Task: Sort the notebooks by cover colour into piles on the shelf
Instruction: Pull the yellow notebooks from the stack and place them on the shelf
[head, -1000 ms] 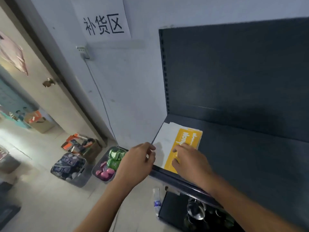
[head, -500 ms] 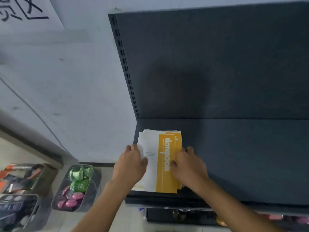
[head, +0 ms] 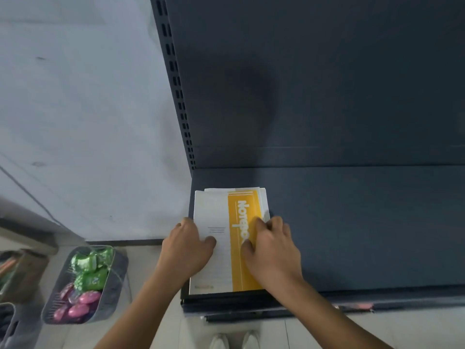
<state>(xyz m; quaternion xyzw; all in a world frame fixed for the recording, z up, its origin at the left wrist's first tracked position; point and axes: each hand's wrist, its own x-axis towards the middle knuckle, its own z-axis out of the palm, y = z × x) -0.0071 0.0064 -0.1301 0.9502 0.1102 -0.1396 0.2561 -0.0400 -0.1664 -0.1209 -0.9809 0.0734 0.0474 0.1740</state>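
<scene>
A stack of notebooks lies at the left end of the dark shelf (head: 352, 222). The top notebook (head: 221, 212) has a white cover with a broad yellow band and white lettering. Edges of other notebooks (head: 263, 197) peek out beneath it at the far right side; their cover colours are hidden. My left hand (head: 187, 244) grips the stack's left edge, thumb lying on the white part of the cover. My right hand (head: 273, 248) holds the right edge, thumb on the yellow band and fingers curled over the side.
The shelf's dark back panel (head: 314, 84) rises behind, with a perforated upright (head: 176, 84) at its left. A grey wall (head: 83, 109) stands to the left. On the floor sits a grey basket (head: 115, 280) of green and pink packets. White shoe tips (head: 234, 341) show below.
The view swung right and closer onto the shelf. Both hands settled on the stack's sides, and the notebooks were squared up from an angled lie to straight along the shelf's left end.
</scene>
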